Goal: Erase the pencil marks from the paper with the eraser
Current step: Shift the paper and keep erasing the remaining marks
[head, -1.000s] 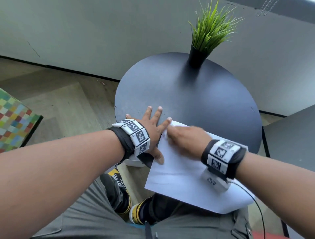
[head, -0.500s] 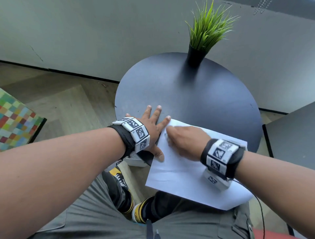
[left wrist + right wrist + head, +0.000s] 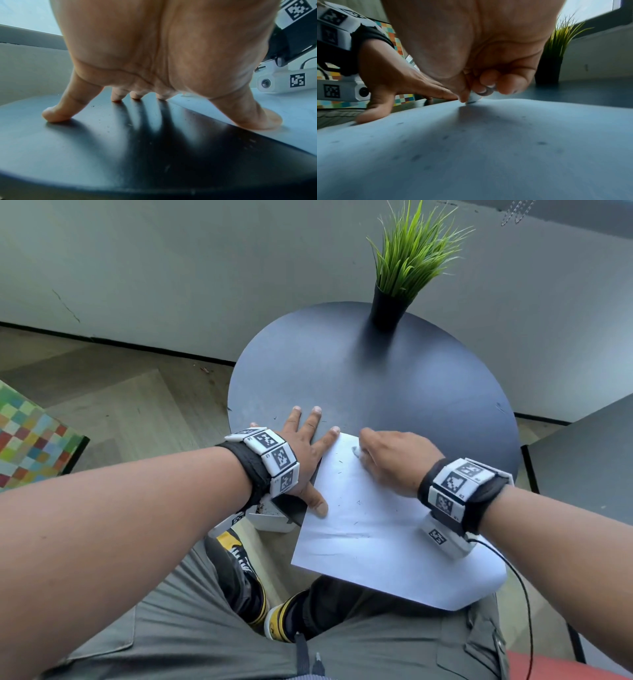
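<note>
A white sheet of paper [image 3: 370, 529] lies on the round dark table [image 3: 394, 392], its near part hanging past the table's front edge. Dark eraser crumbs speck the sheet, and a grey smudge sits near its far corner. My right hand [image 3: 394, 460] pinches a small white eraser [image 3: 357, 453] and presses it on the paper by that smudge; the right wrist view shows the eraser [image 3: 473, 99] under my curled fingertips. My left hand [image 3: 305, 446] lies flat with spread fingers, its thumb [image 3: 262, 120] and forefinger pressing the paper's left edge, the other fingers on the table.
A black pot with green grass-like leaves [image 3: 390, 306] stands at the table's far side. A second dark tabletop [image 3: 589, 460] is to the right. A checkered multicolour cushion [image 3: 30, 440] sits on the floor at left. My legs and shoes are below the table's edge.
My right hand has shifted slightly right and away along the paper's far corner, uncovering the grey smudge and the eraser's tip. The left hand has stayed pressed in place.
</note>
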Motion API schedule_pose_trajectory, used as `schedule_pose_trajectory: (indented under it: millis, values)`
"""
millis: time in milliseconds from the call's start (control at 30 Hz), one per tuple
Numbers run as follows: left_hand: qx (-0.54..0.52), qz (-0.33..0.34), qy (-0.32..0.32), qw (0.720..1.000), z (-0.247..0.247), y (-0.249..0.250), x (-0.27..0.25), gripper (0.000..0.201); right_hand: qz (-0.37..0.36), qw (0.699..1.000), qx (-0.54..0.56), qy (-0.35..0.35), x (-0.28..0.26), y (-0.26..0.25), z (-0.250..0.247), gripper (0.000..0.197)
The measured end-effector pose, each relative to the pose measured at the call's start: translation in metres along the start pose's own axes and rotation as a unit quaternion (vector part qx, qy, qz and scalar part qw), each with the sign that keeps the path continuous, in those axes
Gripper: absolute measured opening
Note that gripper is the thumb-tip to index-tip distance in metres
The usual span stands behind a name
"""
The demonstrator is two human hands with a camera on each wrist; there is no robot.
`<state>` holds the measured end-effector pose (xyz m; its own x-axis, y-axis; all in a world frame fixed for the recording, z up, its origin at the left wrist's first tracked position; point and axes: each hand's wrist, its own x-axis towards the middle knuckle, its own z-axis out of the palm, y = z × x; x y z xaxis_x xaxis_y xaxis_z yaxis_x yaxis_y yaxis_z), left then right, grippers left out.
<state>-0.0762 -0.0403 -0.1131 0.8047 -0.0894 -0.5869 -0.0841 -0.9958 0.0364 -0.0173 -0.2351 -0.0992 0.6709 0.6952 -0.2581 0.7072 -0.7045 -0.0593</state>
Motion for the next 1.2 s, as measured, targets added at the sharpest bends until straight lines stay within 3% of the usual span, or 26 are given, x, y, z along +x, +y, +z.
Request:
schedule_pose_trajectory:
  millis: [100, 167, 267, 333, 467, 500, 633, 733, 800, 900, 967, 1033, 1133, 1200]
  values:
    - [0.004, 0.001, 0.005, 1.0, 0.002, 0.0, -0.001, 0.147, -0.083, 0.996, -0.016, -0.023, -0.013, -0.028, 0.006, 0.01]
    - [0.006, 0.001, 0.006, 1.0, 0.002, 0.0, -0.001, 0.147, -0.12, 0.991, -0.007, -0.057, -0.021, -0.038, 0.009, 0.013]
    - [0.003, 0.001, 0.008, 1.0, 0.0, 0.001, -0.001, 0.147, 0.003, 1.0, -0.006, -0.013, 0.0, -0.009, -0.001, 0.023]
    - [0.005, -0.003, 0.007, 1.0, -0.001, 0.001, -0.002, 0.148, 0.017, 1.0, -0.005, 0.002, 0.002, -0.002, -0.001, 0.02]
    - [0.009, -0.007, 0.011, 1.0, -0.002, 0.003, -0.004, 0.148, -0.134, 0.989, -0.004, -0.069, -0.033, -0.041, 0.009, 0.012]
    - [0.01, -0.006, 0.012, 1.0, -0.004, 0.003, -0.004, 0.147, -0.124, 0.99, -0.003, -0.071, -0.034, -0.04, 0.007, 0.015]
    - [-0.013, -0.003, 0.044, 0.999, -0.012, 0.003, -0.005, 0.126, 0.035, 0.999, -0.001, -0.016, -0.003, 0.003, 0.0, 0.027]
    - [-0.015, -0.001, 0.043, 0.999, -0.011, 0.002, -0.007, 0.101, 0.065, 0.998, 0.016, -0.02, 0.005, 0.008, 0.0, 0.028]
    - [-0.007, -0.005, 0.035, 0.999, -0.006, 0.001, -0.007, 0.105, 0.067, 0.997, 0.027, -0.01, 0.005, 0.002, 0.0, 0.026]
    - [0.007, -0.009, 0.024, 1.0, -0.004, 0.004, -0.008, 0.126, -0.01, 1.0, 0.018, -0.011, -0.007, -0.017, 0.004, 0.016]
    - [0.017, -0.006, 0.019, 1.0, -0.006, 0.007, -0.009, 0.129, -0.108, 0.993, -0.001, -0.054, -0.028, -0.039, 0.01, 0.008]
    - [0.021, -0.004, 0.021, 1.0, -0.01, 0.01, -0.007, 0.13, -0.136, 0.989, -0.014, -0.063, -0.034, -0.041, 0.009, 0.007]
    - [0.02, -0.006, 0.021, 1.0, -0.013, 0.01, -0.002, 0.134, -0.005, 1.0, 0.0, -0.005, -0.011, -0.007, -0.001, 0.021]
    - [0.023, -0.01, 0.019, 0.999, -0.013, 0.01, -0.001, 0.137, 0.013, 1.0, -0.005, 0.005, -0.008, 0.0, -0.001, 0.017]
